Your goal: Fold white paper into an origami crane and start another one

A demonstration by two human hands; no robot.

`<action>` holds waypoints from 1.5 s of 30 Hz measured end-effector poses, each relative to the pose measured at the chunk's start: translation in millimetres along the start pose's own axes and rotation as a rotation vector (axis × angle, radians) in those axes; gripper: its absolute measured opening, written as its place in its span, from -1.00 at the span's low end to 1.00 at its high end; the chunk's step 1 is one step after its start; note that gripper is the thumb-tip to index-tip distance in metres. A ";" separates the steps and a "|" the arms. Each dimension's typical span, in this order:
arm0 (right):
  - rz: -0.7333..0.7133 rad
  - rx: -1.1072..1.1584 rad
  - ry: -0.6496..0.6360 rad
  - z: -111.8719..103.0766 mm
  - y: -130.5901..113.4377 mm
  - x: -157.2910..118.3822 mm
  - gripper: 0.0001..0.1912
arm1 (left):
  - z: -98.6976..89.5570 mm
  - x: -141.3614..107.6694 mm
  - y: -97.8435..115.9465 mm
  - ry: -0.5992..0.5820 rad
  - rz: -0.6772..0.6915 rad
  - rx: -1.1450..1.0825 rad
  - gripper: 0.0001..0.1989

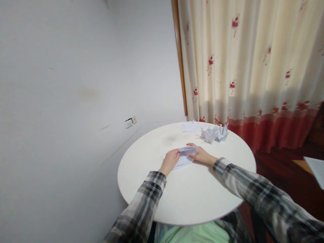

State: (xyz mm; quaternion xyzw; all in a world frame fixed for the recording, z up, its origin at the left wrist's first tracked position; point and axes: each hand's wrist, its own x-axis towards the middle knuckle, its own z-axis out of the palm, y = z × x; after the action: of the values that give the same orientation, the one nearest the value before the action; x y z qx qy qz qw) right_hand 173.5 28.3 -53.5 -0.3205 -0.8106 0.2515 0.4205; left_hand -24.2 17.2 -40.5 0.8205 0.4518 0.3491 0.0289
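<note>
A folded sheet of white paper [184, 158] is held between both hands above the middle of the round white table [141, 148]. My left hand [170, 160] pinches its left edge near the upper corner. At the paper's right side, my right hand [199, 154] grips it, with the thumb on the near face and the fingers behind the top edge. Several layers show along the top fold. The paper's lower edge is close to the tabletop; I cannot tell whether it touches.
Crumpled or folded white paper pieces [214, 133] stand at the table's back right. Flatter white paper [190, 127] lies near the back edge. A wall with a socket [128, 123] is on the left, and a flowered curtain [227, 67] hangs behind. More paper [316, 168] is at the far right.
</note>
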 end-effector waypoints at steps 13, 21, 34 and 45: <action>0.060 -0.128 -0.016 -3.6 -12.3 -0.8 -0.48 | 4.8 1.4 -10.0 0.026 -0.158 -0.277 -0.75; 0.046 -0.061 -0.030 -1.8 -12.7 -0.1 -0.50 | 6.0 1.6 -15.5 0.090 -0.200 -0.276 -0.57; 0.058 -0.085 -0.044 -2.2 -5.9 -0.9 -0.49 | 5.2 1.6 -14.8 0.102 0.046 -0.265 -0.54; 0.054 0.005 -0.105 1.8 -12.0 -0.7 -0.50 | 14.2 -0.7 -15.3 -0.045 -0.142 -0.494 -0.59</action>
State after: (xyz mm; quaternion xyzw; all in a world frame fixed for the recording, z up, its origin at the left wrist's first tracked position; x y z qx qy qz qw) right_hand 168.7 19.5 -46.7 -0.3275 -0.8221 0.2812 0.3713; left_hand -27.0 29.5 -57.2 0.7623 0.4089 0.4274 0.2629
